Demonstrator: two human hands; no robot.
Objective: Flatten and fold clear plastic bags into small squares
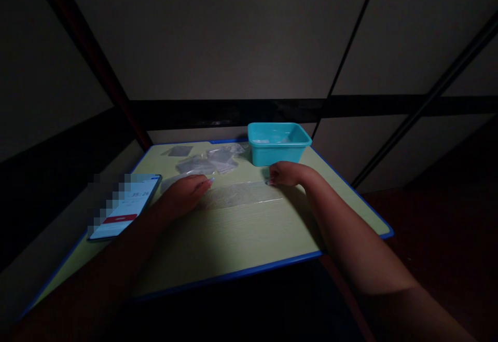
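A long clear plastic bag (241,194) lies flat across the table between my hands. My left hand (187,194) is closed at its left end, the thumb pointing right and the other fingers mostly hidden beneath the hand. At the bag's upper right corner, my right hand (287,174) is curled, its fingertips pinched together on the plastic. Behind my left hand lie several flat clear packets (196,165) with greyish contents that I cannot make out. A turquoise plastic basket (278,154) stands just beyond my right hand, with something pale inside.
A phone (124,204) with a lit screen lies at the table's left edge. The pale yellow-green table (249,243) has a blue rim. A panelled wall (233,36) rises directly behind it, and a dark red floor (420,238) shows at right.
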